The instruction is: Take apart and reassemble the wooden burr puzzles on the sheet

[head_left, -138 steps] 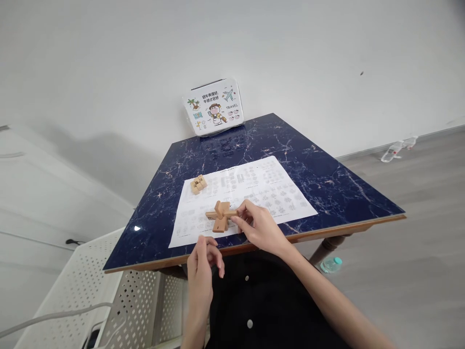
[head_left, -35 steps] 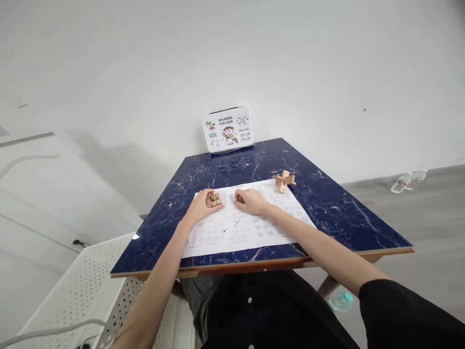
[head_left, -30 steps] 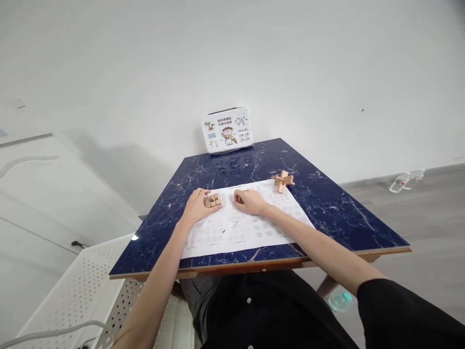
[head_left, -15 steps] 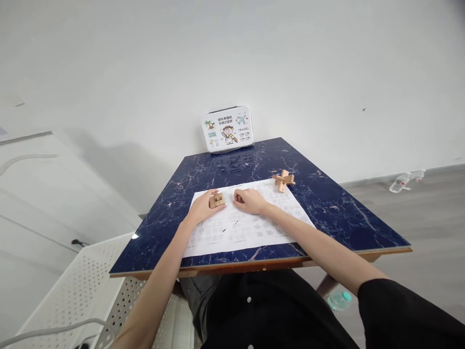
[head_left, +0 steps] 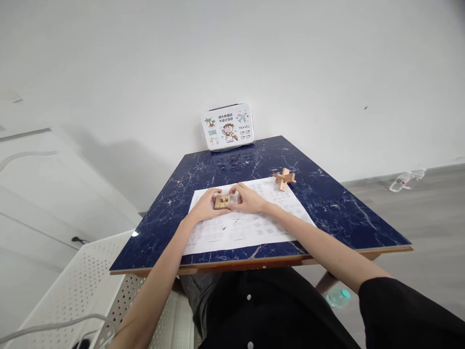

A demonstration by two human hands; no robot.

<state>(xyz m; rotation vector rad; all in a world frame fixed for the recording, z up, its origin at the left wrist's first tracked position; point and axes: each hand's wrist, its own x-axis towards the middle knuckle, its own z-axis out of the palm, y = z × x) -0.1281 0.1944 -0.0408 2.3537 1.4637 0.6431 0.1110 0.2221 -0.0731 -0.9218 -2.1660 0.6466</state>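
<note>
A small square wooden block puzzle (head_left: 222, 205) with a gap in its top lies on a printed paper sheet (head_left: 214, 235). My left hand (head_left: 204, 207) is closed around its left side, fingers at the far edge and thumb along the near edge. From the right, my right hand (head_left: 248, 199) closes on the puzzle, its thumb and curved fingers at the right edge. Farther right, a cross-shaped wooden puzzle (head_left: 284, 179) stands at the sheet's far right corner, apart from both hands.
The sheet lies on a dark blue marbled table (head_left: 345, 213). A white case (head_left: 228, 127) with cartoon prints leans on the wall behind. White perforated shelving (head_left: 80, 276) stands at the left. Plastic bottles (head_left: 401, 182) and a green-capped bottle (head_left: 337, 298) are on the floor.
My right hand has opened from a curled shape and come to the puzzle's right edge. The puzzle has shifted slightly right along with my left hand.
</note>
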